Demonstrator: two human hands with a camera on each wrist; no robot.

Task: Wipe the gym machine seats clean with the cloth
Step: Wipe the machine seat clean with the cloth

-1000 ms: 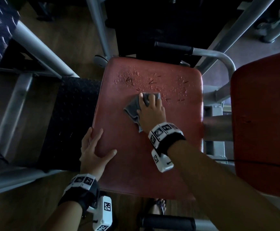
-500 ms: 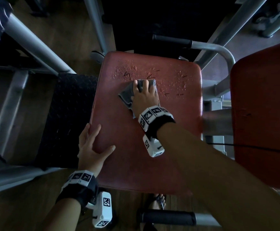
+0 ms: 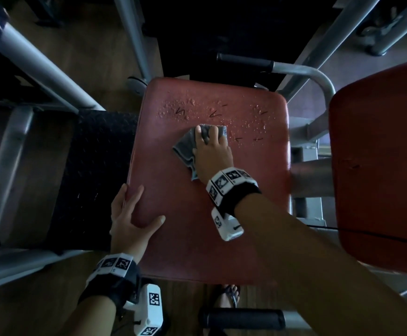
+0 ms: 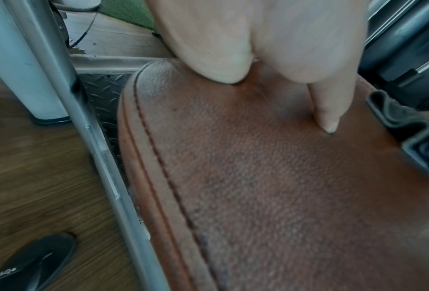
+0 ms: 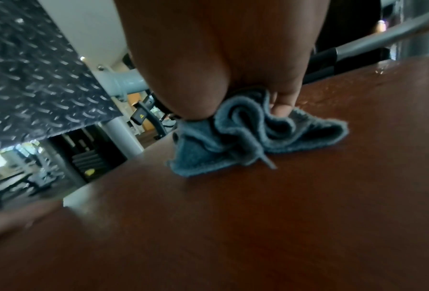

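A worn red seat pad [image 3: 197,238] fills the middle of the head view. Water droplets [image 3: 185,107] and small black marks dot its far part. My right hand [image 3: 212,154] lies on a grey-blue cloth [image 3: 185,146] just short of the droplets and presses it onto the pad. In the right wrist view the cloth [image 5: 233,141] is bunched under the palm, with a fingertip tucked into its folds. My left hand [image 3: 127,219] rests on the pad's near left edge, thumb on top and fingers straight along the side. In the left wrist view its fingers [image 4: 325,110] touch the leather [image 4: 283,196].
A second red pad [image 3: 379,166] stands close on the right. A black-gripped handle [image 3: 243,60] runs behind the seat. A black tread plate [image 3: 95,166] and grey frame tubes [image 3: 39,61] sit to the left. My sandalled foot [image 3: 229,297] and a black roller [image 3: 243,320] are below.
My right hand slid the cloth away from me toward the droplets, then drew it back a little. The left hand has stayed on the seat's edge.
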